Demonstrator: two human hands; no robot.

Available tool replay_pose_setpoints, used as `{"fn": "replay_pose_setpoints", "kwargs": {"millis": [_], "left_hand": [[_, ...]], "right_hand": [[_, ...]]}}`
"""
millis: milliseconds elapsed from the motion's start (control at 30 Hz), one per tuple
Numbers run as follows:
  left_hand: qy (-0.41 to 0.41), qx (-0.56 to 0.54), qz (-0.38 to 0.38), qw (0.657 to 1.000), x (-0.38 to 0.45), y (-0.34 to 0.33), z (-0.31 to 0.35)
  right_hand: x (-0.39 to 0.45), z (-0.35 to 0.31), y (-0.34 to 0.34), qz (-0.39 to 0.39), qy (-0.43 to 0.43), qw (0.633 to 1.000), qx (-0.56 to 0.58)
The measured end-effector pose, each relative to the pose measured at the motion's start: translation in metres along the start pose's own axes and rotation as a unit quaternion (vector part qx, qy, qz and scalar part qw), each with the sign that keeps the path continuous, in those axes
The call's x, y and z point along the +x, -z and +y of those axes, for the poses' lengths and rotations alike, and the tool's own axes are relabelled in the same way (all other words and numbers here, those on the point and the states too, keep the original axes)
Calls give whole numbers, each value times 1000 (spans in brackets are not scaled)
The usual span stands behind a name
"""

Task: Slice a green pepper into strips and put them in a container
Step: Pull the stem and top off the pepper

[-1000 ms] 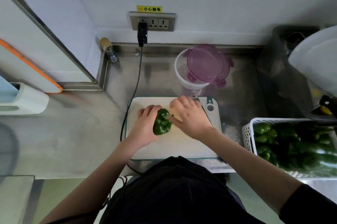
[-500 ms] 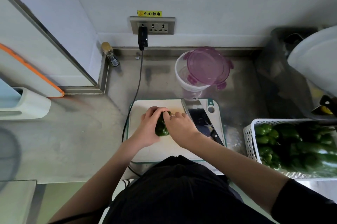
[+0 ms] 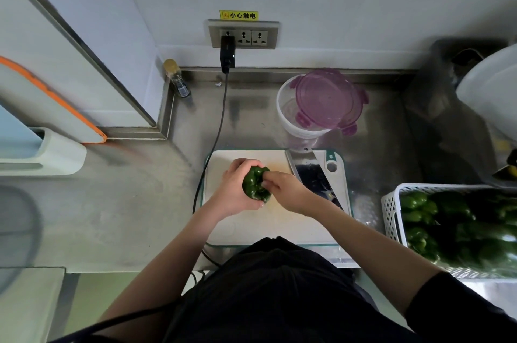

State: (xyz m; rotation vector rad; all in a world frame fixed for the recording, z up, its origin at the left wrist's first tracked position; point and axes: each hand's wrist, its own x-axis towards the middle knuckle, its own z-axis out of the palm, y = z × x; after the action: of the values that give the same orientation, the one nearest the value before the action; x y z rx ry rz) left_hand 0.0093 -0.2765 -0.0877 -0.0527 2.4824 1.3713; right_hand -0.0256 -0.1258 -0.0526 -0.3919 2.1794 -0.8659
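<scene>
Over the white cutting board (image 3: 268, 225), both hands are working on one whole green pepper (image 3: 256, 184). Left hand (image 3: 233, 191) is cupping it from the left, fingers curled round its far side, thumb under the near edge. Right hand (image 3: 285, 189) has come in from a second ago, when it was reaching beside the pepper; now its fingers (image 3: 265, 179) are pinching at the stem hollow on top. Pepper has been turned stem-up since then. Reading: stem or core is being pulled out by hand before any slicing. Cleaver (image 3: 313, 175) is lying untouched on the board's right side, just beside the right wrist. Clear round container (image 3: 291, 116) is standing behind the board on the steel tabletop (image 3: 134, 203), purple lid (image 3: 328, 99) tilted across its mouth; no strips inside that I can see. White basket (image 3: 391, 208) of more peppers is sitting at right.
</scene>
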Motion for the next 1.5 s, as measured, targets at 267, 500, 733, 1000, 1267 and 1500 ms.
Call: {"fn": "replay_pose_setpoints", "kwargs": {"millis": [267, 500, 733, 1000, 1267, 1500], "left_hand": [[29, -56, 11, 998, -1, 25, -28], [30, 9, -10, 999, 8, 18, -11], [4, 86, -22, 996, 10, 15, -5], [9, -1, -28, 1000, 11, 15, -2], [26, -29, -51, 998, 12, 19, -6], [50, -65, -35, 996, 7, 12, -6]], "right_hand": [[-12, 79, 52, 126, -115, 981, 94], [13, 30, 12, 88, -13, 996, 30], [12, 25, 14, 158, 46, 972, -168], [21, 8, 7, 60, -58, 997, -1], [29, -4, 16, -46, -67, 997, 8], [33, -12, 3, -43, -46, 994, -89]]}}
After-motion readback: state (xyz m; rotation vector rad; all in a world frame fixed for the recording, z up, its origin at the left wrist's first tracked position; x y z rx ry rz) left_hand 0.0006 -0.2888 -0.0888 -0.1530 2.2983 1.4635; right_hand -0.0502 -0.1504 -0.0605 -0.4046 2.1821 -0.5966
